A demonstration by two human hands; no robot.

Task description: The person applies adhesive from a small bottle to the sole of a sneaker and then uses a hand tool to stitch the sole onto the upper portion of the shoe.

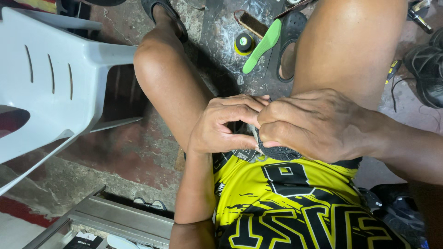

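I read this as the middle of a hand-working step on a small black piece point(277, 151) held over my lap, just above the hem of the yellow and black shirt point(286, 203). It looks like a dark, rough-textured bit of shoe material, though most of it is hidden under the fingers. A thin pale strip point(254, 136), thread or a sliver of something, runs between the two hands.

My left hand point(224, 124) curls into a ring, thumb and forefinger closed together near the pale strip. Whether they pinch the strip or only steady the piece's edge, I cannot tell. My right hand point(318, 124) is folded tight over the black piece, its grip clamped on it with fingertips pressed against the left hand's.

As I judge it, the next move calls for a firm hold from the right hand while the left draws or works that strip with small, careful pulls.

On the floor point(138, 157) beyond my knees lie a green insole point(263, 45), a small round tin point(244, 43) and a brush point(251, 23), well apart from the hands. A white plastic chair point(50, 78) stands to the left.
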